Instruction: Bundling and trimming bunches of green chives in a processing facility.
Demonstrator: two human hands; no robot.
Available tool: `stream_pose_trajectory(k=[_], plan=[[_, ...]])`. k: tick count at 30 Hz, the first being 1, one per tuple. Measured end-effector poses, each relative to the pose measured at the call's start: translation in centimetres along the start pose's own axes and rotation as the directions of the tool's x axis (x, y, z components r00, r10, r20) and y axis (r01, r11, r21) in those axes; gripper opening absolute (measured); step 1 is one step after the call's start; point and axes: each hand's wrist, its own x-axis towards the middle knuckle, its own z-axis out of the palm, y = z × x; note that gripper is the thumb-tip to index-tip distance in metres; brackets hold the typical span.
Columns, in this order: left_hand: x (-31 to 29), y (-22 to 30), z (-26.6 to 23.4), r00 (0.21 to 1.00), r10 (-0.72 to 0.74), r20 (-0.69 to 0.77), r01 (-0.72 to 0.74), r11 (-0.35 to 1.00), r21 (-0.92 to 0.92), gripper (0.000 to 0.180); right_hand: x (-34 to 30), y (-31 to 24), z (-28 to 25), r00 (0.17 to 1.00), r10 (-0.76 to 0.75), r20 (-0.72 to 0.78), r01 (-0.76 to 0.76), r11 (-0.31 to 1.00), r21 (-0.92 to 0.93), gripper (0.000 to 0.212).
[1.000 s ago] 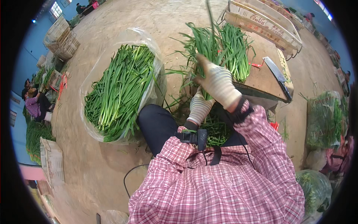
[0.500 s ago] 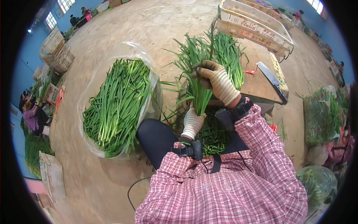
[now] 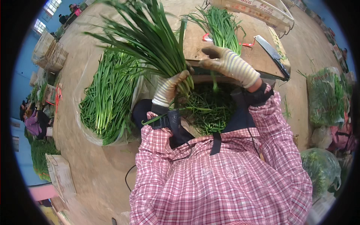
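Note:
My left hand, in a striped knit work glove, is wrapped round the pale stem ends of a bunch of garlic chives. The leaves fan up and to the left, slightly blurred. To its right, my right hand, gloved alike, has its thumb and fingers apart in front of the wooden board's near edge. A single loose stalk hangs in the air just under those fingers; I cannot tell whether it touches them. Below, between my knees, lies a heap of leaf trimmings.
Another chive bunch and red ties lie on the wooden board, with a knife at its right. A plastic-lined pile of chives stands left. Beyond the board is a crate. Filled bags line the right; people sit far left.
The held bunch has moved left and up, away from the board, tilting leftward with my left hand. My right hand has come off the bunch and opened. The view has shifted slightly.

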Motion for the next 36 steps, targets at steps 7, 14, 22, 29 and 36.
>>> stream_pose_trajectory(k=[7,14,22,29,36], plan=[[7.4,1.2,2.0,0.943,0.263,0.207,-0.333,0.683,0.650,0.039,2.7,-5.4,-2.7,0.905,-0.425,0.003,0.422,0.901,0.097,0.051],[9.9,-10.0,-5.0,0.954,0.296,0.038,-0.230,0.646,0.728,0.031,3.1,-3.0,4.1,0.917,-0.367,-0.157,0.329,0.917,-0.224,0.058],[4.9,-0.8,2.0,0.953,-0.127,-0.276,-0.032,0.861,-0.508,0.021,0.8,2.3,3.5,0.997,0.027,0.070,-0.027,1.000,-0.005,0.076],[4.5,1.3,-4.9,0.915,-0.145,-0.377,-0.127,0.783,-0.609,0.031,-7.1,12.4,5.4,0.972,0.094,0.218,-0.113,0.990,0.081,0.023],[3.3,2.5,-4.5,0.893,-0.115,-0.436,-0.141,0.847,-0.512,0.028,-2.7,2.7,3.2,0.959,-0.208,-0.192,0.166,0.963,-0.212,0.062]])
